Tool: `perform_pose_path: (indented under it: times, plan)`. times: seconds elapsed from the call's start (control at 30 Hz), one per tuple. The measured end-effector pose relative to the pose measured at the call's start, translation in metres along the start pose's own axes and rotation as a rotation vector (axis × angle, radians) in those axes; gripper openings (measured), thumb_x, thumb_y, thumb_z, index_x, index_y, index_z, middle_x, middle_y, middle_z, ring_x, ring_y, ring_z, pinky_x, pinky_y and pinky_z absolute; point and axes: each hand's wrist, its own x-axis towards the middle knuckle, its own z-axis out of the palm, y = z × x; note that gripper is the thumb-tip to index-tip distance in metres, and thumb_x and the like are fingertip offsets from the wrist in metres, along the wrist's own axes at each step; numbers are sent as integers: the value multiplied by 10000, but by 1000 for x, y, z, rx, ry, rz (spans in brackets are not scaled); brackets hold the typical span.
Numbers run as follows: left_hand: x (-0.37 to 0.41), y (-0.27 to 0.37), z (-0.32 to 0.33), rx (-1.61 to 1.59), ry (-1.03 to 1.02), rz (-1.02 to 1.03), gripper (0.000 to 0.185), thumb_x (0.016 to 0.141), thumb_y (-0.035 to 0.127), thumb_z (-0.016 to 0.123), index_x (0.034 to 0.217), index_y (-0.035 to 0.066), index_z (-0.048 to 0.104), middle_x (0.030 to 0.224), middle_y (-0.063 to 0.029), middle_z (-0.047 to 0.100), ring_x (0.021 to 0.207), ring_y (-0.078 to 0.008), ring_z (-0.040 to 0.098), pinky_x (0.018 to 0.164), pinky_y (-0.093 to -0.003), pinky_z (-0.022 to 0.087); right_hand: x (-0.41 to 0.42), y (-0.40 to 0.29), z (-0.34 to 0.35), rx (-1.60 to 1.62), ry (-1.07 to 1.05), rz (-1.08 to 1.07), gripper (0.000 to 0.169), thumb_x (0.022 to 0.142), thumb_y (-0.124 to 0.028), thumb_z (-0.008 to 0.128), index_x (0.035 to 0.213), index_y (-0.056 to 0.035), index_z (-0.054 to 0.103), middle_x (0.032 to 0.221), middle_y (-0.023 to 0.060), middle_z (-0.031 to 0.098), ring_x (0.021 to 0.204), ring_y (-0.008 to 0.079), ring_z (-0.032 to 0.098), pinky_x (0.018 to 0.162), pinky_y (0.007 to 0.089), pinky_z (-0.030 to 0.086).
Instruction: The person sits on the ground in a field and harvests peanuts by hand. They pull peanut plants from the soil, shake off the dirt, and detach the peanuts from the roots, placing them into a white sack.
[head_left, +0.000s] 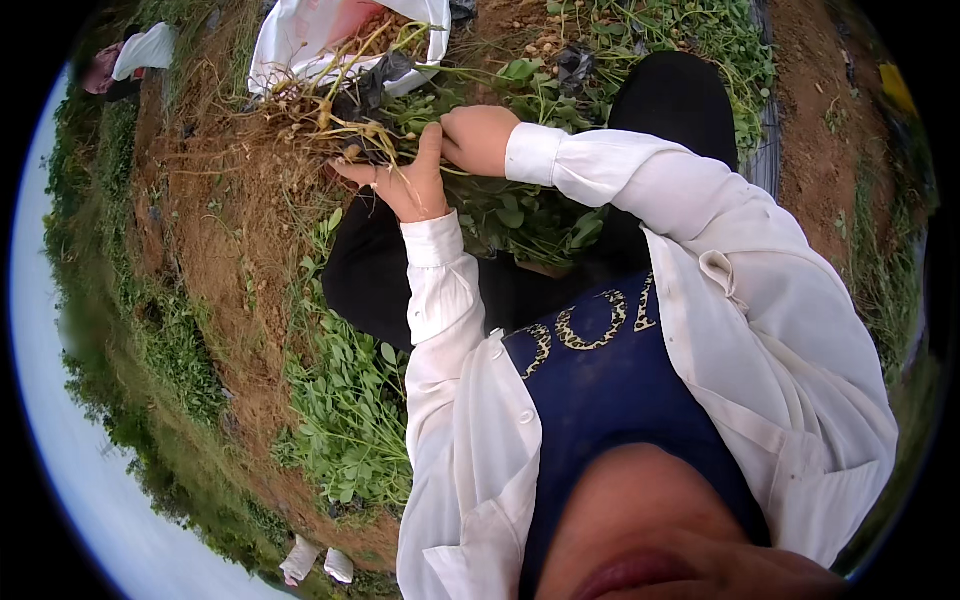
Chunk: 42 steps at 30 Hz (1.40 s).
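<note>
A bundle of uprooted peanut plants (352, 139), with pale stems, tangled roots and a few pods, lies across my left hand (409, 184). My left thumb points up while the fingers reach under the root end, partly hidden by it. Close beside that thumb, my right hand (480, 139) is curled around the leafy stems; its fingertips are out of sight. Just beyond the roots stands an open white woven sack (289, 45) with loose peanuts (386, 34) inside. Scraps of black plastic film (375, 79) hang among the roots at its mouth.
Leafy peanut plants (352, 412) are heaped at my left, and more (690, 37) lie ahead on the right. Black plastic film (763, 135) runs along the bare soil (810, 150). Another person (124, 60) is far left; two white sacks (300, 559) stand behind.
</note>
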Motion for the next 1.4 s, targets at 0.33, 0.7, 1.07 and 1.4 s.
perform_pose_path:
  times: [0.33,0.7,1.07,1.4]
  plan:
    - [15,-43,-15,-445,23,-93,976,595,20,760,1340,86,134,1251,-116,385,1119,-196,392,974,-369,324,6,8,-25,-215,-102,-105,274,818,-282,522,848,-15,574,833,158,581,821,338,569,708,426,456]
    - [23,-46,-2,-1011,-120,-319,754,646,-34,704,1264,66,284,1176,-97,450,1041,-200,478,917,-364,401,14,-21,-51,123,265,-425,211,758,-86,586,966,-49,597,836,109,620,773,259,606,687,328,486]
    - [21,-48,0,-1321,-206,-374,640,770,-18,609,1274,105,235,1232,-112,430,1068,-198,483,900,-327,430,16,-22,-61,57,9,-392,236,749,-215,613,922,-60,575,794,95,568,752,266,577,650,355,467]
    - [26,-76,-11,-502,-87,15,693,663,-111,651,1222,-1,257,1155,-123,480,1014,-180,508,867,-305,430,3,-25,-75,-400,84,-227,209,744,-240,584,831,-52,611,755,133,610,757,285,610,635,393,494]
